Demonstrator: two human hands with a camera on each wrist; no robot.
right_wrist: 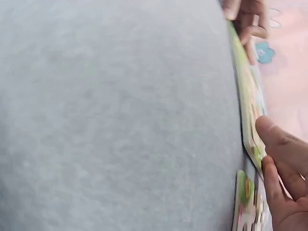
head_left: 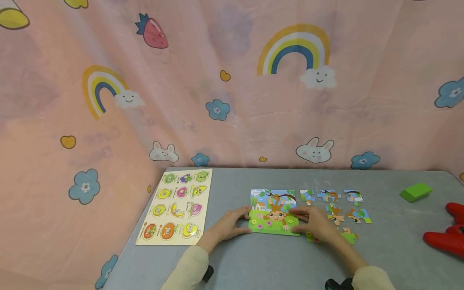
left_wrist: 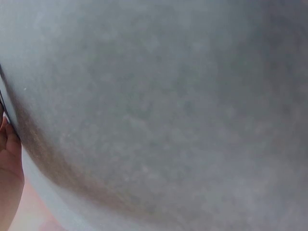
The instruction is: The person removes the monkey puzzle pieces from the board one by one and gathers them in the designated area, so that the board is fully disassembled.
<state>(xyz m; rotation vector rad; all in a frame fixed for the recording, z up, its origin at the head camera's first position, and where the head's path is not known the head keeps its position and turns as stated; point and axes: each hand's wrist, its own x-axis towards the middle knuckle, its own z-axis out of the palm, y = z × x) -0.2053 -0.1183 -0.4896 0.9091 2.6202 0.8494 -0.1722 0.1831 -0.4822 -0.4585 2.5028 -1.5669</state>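
Observation:
A flat jigsaw puzzle (head_left: 261, 219) with an upside-down monkey picture lies on the grey table. My left hand (head_left: 230, 223) grips its left edge, thumb near the bottom corner and fingers higher up. At the opposite edge, my right hand (head_left: 319, 223) holds the puzzle with its thumb at the lower right corner and fingers above. The right wrist view shows the board (right_wrist: 248, 101) edge-on between both hands. Several loose jigsaw pieces (head_left: 330, 196) lie right of the puzzle, some partly hidden by the right hand. Only part of a hand (left_wrist: 9, 163) shows in the left wrist view.
Left on the table (head_left: 232, 266) lies a cream board (head_left: 167, 219) with several fruit and vegetable pictures. A green block (head_left: 416, 192) sits at the right, with a red object (head_left: 444, 239) cut off by the frame. A patterned pink curtain (head_left: 239, 133) hangs behind.

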